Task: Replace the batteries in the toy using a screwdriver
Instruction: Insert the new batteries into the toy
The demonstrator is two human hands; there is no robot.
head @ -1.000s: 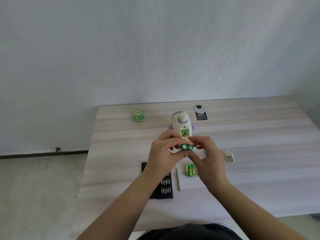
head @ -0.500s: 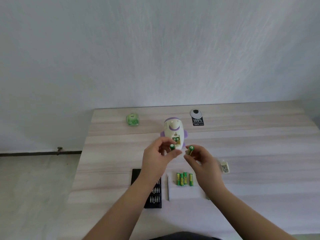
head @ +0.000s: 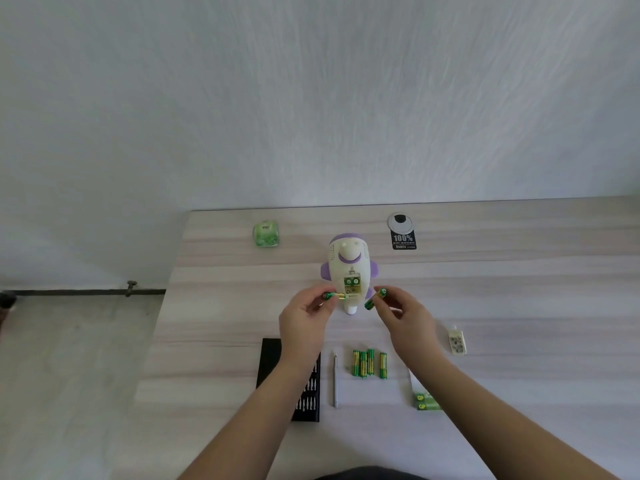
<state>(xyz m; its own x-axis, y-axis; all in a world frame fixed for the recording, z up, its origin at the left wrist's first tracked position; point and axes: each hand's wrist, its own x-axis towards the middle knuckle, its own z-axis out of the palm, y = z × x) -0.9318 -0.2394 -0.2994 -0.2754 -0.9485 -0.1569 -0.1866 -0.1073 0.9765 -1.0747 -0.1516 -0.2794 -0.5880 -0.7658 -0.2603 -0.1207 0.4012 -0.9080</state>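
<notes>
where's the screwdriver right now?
Head view: the screwdriver lies on the table, untouched, near the front edge, between the black bit case and the loose batteries.

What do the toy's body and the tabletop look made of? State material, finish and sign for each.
Toy: probably moulded plastic, white with purple trim, smooth and slightly glossy; its rounded one-piece shapes suggest this.
Tabletop: looks like wood-grain laminate, pale and matte; its even streaked bands suggest this, though real wood cannot be ruled out.

Left hand point(head: 304, 322) pinching battery point(head: 333, 295); right hand point(head: 405, 318) pinching another battery point(head: 375, 298).
</notes>
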